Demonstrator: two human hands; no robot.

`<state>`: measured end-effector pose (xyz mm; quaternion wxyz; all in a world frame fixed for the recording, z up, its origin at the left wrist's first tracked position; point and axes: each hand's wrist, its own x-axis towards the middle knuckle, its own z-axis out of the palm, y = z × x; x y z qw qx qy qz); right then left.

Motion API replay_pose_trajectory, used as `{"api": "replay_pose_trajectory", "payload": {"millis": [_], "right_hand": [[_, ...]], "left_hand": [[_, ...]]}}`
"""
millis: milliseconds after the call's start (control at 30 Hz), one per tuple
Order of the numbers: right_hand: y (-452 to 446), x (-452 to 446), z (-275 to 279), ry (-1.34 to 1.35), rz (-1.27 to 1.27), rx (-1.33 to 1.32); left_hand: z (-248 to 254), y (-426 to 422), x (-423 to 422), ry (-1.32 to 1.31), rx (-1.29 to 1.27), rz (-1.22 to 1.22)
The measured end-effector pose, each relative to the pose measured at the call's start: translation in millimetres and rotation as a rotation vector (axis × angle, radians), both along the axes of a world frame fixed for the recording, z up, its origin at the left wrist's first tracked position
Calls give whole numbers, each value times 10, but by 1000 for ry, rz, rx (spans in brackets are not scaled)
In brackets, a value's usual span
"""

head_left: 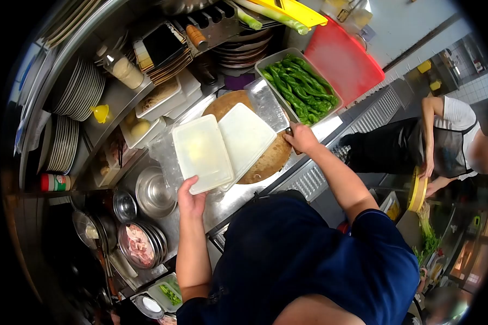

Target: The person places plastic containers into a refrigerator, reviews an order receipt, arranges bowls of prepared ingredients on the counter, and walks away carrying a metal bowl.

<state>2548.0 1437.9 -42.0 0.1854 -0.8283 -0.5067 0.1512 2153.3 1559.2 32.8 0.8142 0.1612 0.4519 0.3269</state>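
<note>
My left hand (191, 197) is closed on the near corner of a white rectangular plastic container (203, 149), tilted, with a yellowish patch showing; whether it is lidded is unclear. A second white plastic piece (248, 135), a lid or shallow box, lies beside and partly behind it over the round wooden chopping board (268, 160). My right hand (303, 138) grips the handle of a cleaver (269, 108), whose broad metal blade points away from me at the board's right edge. Just beyond that hand stands a tub of long green peppers (298, 84).
A red plastic lid (344, 57) leans behind the peppers. Plates (81, 89) stack on the left shelf. Metal bowls (155, 191) and a dish of raw meat (138, 245) stand lower left. At right, a person (439, 138) holds a round yellow-rimmed item (416, 189).
</note>
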Motion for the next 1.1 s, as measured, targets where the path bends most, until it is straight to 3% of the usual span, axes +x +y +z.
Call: {"api": "replay_pose_trajectory", "payload": {"millis": [33,167,400,533,667,767,833,900,1100], "right_hand": [[-17,-71,-35,-127,11,37],[-92,-209,68,-135,-39,11],[-225,-335,560,-120,-161,625],[-244,-637,948,356,-162,661],[-200,-958,1006,753,-120,479],[-148,-1056,1181,1216,-144,530],[-184,-967,1258,1358,-145,516],[-256,-859,1283,1492,-173,646],[-933,-376,1549,1356,-477,666]], "left_hand": [[-2,1,2,-5,-6,-1],[-34,-4,-41,-39,-21,28],[9,12,-217,15,136,90],[436,-50,-188,-10,163,62],[752,-136,-17,-43,235,-70],[783,-195,161,-20,230,-174],[935,-281,416,-28,204,-283],[1051,-402,727,-89,210,-404],[944,-715,1508,-106,230,-709]]}}
